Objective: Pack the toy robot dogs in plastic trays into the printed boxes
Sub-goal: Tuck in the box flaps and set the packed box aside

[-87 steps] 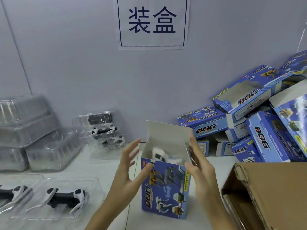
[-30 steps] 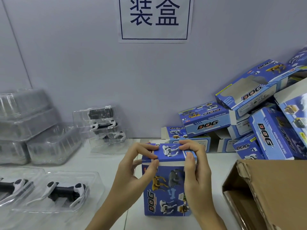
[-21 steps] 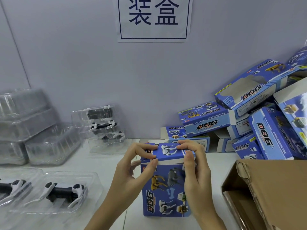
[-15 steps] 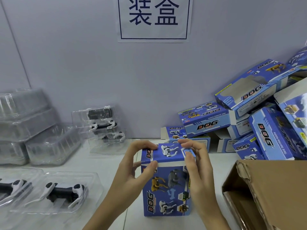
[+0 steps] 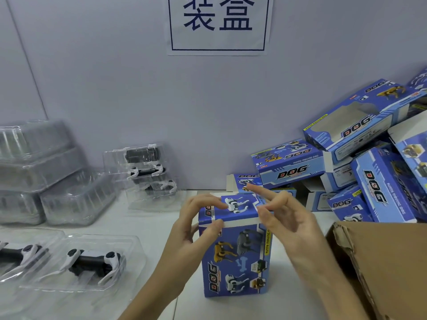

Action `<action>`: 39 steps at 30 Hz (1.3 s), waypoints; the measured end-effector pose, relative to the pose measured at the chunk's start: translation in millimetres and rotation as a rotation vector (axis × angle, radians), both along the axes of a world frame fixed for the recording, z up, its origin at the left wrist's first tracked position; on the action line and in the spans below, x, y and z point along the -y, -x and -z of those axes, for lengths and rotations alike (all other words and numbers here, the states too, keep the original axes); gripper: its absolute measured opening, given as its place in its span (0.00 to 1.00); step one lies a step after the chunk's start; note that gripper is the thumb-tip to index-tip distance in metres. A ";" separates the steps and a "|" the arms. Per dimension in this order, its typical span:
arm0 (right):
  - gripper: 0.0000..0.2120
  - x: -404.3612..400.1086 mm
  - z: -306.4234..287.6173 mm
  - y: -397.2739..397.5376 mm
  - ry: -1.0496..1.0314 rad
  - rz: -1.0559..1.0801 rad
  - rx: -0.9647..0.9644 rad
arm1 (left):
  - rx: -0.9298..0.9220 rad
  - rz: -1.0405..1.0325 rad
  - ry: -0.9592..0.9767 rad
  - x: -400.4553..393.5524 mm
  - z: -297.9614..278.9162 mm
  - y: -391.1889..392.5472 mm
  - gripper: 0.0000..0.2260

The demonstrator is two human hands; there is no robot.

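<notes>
Blue printed cardboard box (image 5: 234, 255) stands upright at lower centre of the frame, its top flap (image 5: 233, 210) down but showing a white lip at the front. My left hand (image 5: 196, 229) pinches that flap's left corner; my right hand (image 5: 284, 221) hangs released, fingers spread by the right edge. I reckon the untucked lip could spring up. Brown corrugated carton (image 5: 379, 262) crowds the right; a clear plastic tray holding a black-and-white toy dog (image 5: 90, 262) lies lower left.

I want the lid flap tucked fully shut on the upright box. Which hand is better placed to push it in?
Probably the left hand: its fingers and thumb already pinch the top flap of the upright box, while the right hand hovers beside it with fingers spread.
</notes>
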State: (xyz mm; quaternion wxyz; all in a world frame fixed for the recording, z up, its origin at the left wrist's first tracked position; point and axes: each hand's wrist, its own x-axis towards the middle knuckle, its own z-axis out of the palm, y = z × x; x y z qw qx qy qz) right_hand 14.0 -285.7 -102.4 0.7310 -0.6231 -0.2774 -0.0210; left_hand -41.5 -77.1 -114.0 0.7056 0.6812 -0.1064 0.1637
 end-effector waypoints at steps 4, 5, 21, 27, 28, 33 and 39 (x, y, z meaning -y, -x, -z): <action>0.06 13.4 -12.1 3.4 0.076 0.086 0.029 | 0.015 0.010 -0.012 0.5 0.4 -1.2 0.17; 0.05 13.1 -12.9 5.2 0.084 0.107 0.030 | 0.019 0.021 -0.003 -0.1 0.8 -1.5 0.17; 0.10 19.4 -16.9 13.6 0.288 0.118 0.134 | 0.114 0.057 -0.013 -25.2 0.9 -9.4 0.13; 0.11 23.5 -21.8 16.7 0.347 0.121 0.134 | 0.150 0.070 -0.032 -23.0 2.8 -8.4 0.14; 0.12 24.8 -22.3 17.4 0.359 0.116 0.141 | 0.162 0.079 -0.037 -22.7 3.5 -8.3 0.13; 0.15 24.9 -22.7 17.8 0.425 0.164 0.173 | 0.180 0.011 -0.023 -16.2 7.2 -9.9 0.13; 0.11 15.9 -18.3 13.2 0.400 0.219 0.162 | 0.167 -0.011 -0.005 -16.4 5.9 -10.2 0.17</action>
